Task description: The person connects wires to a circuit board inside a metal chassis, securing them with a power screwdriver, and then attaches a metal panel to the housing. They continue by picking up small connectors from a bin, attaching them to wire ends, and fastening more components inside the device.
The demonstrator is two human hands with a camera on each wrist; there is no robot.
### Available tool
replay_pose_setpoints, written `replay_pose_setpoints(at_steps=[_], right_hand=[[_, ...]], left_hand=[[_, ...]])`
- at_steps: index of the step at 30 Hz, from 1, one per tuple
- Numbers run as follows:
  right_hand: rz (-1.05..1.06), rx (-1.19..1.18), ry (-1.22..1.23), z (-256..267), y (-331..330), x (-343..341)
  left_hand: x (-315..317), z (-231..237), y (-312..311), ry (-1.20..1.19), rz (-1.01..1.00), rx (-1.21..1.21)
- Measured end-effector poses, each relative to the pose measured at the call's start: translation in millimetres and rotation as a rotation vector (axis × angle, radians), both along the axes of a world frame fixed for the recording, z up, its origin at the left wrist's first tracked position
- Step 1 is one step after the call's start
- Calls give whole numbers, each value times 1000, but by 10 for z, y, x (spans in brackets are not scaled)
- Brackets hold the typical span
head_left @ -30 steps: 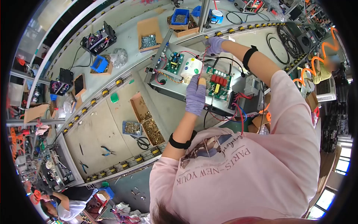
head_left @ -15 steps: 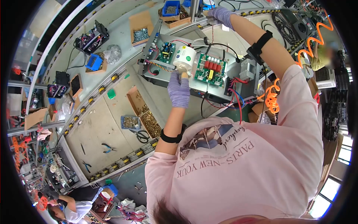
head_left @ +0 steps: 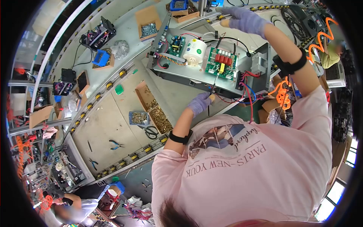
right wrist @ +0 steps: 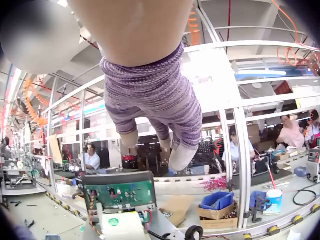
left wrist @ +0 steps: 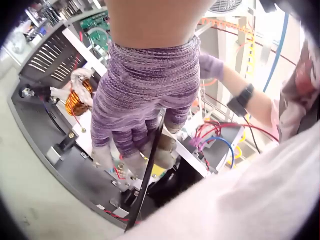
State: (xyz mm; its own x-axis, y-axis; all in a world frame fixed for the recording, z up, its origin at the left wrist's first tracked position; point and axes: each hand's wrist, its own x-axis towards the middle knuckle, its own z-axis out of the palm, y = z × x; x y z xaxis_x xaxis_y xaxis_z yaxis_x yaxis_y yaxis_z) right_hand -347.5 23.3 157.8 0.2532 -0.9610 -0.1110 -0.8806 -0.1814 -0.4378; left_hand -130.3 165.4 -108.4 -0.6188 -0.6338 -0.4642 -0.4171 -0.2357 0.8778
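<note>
Head view: grey chassis (head_left: 185, 72) with white cylinder (head_left: 196, 50), green circuit board (head_left: 222, 64).

The desk (head_left: 109, 113) carried a chassis (head_left: 180, 71), a box (head_left: 141, 90), a tray (head_left: 131, 118) just beside it, scissors (head_left: 145, 129), and a green scrap (head_left: 119, 89). Farther left lay pliers (head_left: 115, 145), a second pair (head_left: 93, 163), and a thin dark piece (head_left: 89, 146), seemingly a tool.

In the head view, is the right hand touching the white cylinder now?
No, the right hand is raised well apart from the white cylinder, with a clear gap between them.
</note>
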Motion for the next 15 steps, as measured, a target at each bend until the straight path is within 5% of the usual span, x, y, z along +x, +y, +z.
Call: replay_pose_setpoints(at_steps=[3, 6, 9, 10, 12, 15], right_hand=[[144, 15, 15, 88, 440, -12], [329, -127, -19, 34, 995, 66], [339, -65, 59, -141, 1392, 252], [331, -25, 61, -248, 1478, 336], [341, -89, 60, -633, 1616, 524], [375, -92, 3, -963, 1755, 937]], left_hand=[[453, 239, 153, -31, 228, -294], [968, 410, 176, -134, 226, -47], [1346, 581, 338, -209, 286, -150], [1377, 738, 418, -212, 282, -152], [1400, 1199, 548, -733, -19, -364], [1325, 1580, 714, -638, -38, -435]])
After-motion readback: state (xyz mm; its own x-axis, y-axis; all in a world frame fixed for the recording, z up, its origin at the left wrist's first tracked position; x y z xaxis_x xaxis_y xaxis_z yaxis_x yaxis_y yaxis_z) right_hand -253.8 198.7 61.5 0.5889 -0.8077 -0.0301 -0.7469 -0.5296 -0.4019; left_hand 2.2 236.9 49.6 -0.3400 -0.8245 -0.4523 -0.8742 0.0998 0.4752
